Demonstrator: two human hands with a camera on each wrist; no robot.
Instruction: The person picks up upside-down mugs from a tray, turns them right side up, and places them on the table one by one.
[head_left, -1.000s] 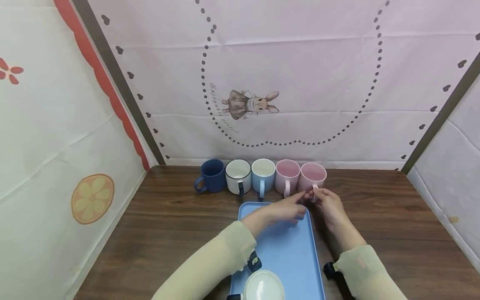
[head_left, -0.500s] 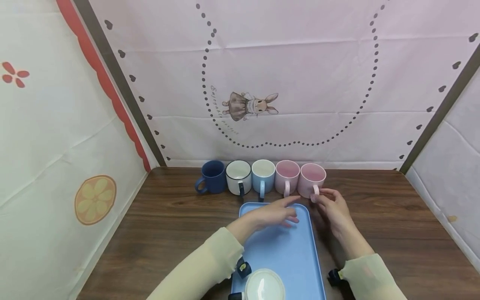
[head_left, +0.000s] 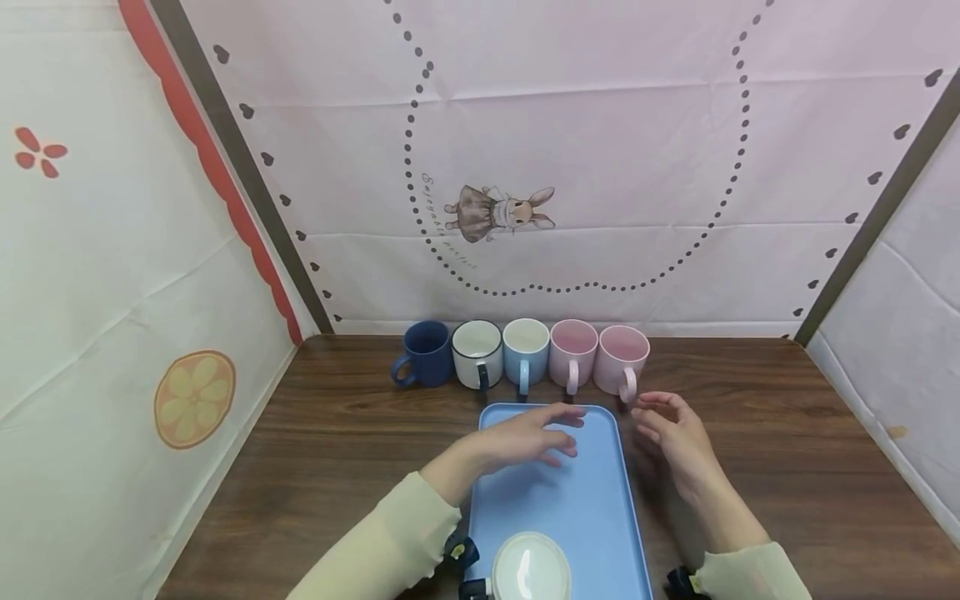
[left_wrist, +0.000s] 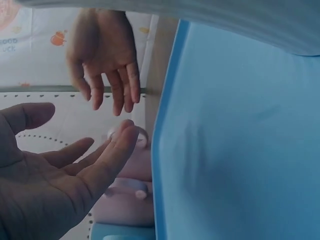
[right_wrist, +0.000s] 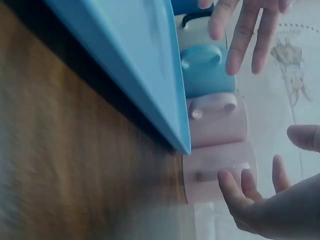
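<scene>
My left hand point(head_left: 517, 442) hovers over the far half of a blue tray point(head_left: 592, 533), fingers spread and holding nothing. My right hand point(head_left: 678, 437) is just right of the tray, fingers loosely bent and apart from the nearest pink mug point(head_left: 622, 354). That mug ends a row along the back: a dark blue mug point(head_left: 427, 354), a white mug with a dark rim point(head_left: 477, 350), a light blue mug point(head_left: 527, 350) and another pink mug point(head_left: 573, 350). Their handles face forward, except the dark blue one's, which points left. A white cup point(head_left: 531, 568) with a dark handle lies upside down on the tray's near end.
The brown wooden table point(head_left: 337, 467) runs to a cloth-covered back wall point(head_left: 600, 167) close behind the mugs. A side cloth point(head_left: 97, 333) rises at the left and another point(head_left: 900, 350) at the right.
My right hand has let go of the rightmost pink mug's handle and drawn back toward me. The left hand has moved left and back from the mugs over the tray.
</scene>
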